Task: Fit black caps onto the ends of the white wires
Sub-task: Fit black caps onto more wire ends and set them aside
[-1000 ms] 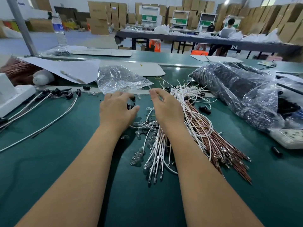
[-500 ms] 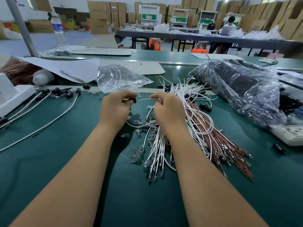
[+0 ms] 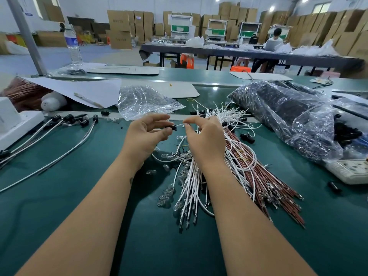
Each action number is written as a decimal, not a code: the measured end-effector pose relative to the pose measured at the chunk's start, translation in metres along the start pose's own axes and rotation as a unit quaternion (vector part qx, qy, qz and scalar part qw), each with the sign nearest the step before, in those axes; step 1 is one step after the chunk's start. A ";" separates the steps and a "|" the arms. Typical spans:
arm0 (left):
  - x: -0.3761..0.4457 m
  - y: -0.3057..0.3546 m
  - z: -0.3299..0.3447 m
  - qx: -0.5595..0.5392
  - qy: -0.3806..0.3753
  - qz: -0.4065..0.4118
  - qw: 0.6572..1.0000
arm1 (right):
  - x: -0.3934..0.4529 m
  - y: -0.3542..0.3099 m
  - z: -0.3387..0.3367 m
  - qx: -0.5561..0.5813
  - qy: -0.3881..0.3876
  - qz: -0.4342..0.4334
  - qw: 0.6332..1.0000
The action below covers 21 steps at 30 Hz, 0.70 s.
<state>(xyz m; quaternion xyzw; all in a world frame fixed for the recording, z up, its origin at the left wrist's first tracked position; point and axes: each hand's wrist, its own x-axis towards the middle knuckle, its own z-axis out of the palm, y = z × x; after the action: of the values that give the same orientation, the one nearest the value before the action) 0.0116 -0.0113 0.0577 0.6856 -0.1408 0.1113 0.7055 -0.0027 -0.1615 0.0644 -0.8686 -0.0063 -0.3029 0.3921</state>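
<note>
Black cap (image 3: pixel 172 127) pinched in left hand (image 3: pixel 145 134); right hand (image 3: pixel 203 136) grip holds white wire (image 3: pixel 180 124) end at it

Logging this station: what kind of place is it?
Most likely a factory assembly line inside a warehouse: green benches piled with wires, stacked cartons along the walls, another worker at a far table.

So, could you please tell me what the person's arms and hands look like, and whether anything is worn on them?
Both forearms are bare up to the bottom edge of the picture: no sleeves show. The left hand and the right hand wear no gloves, and no rings, watch or wristband can be seen. The left forearm carries one small dark mark near the wrist. The fingernails look short and unpainted.
</note>
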 end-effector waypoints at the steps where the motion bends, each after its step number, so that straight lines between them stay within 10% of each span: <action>1: 0.000 0.000 0.001 -0.003 0.001 -0.004 1.000 | 0.000 0.000 0.000 -0.002 0.000 -0.009 1.000; 21: -0.002 0.004 0.002 -0.057 0.039 -0.046 0.997 | -0.006 0.000 0.013 0.110 -0.102 -0.049 0.988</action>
<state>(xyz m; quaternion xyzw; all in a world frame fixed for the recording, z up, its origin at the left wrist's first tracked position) 0.0077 -0.0125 0.0610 0.6454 -0.0878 0.0974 0.7525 -0.0008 -0.1509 0.0549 -0.8453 -0.1220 -0.2295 0.4668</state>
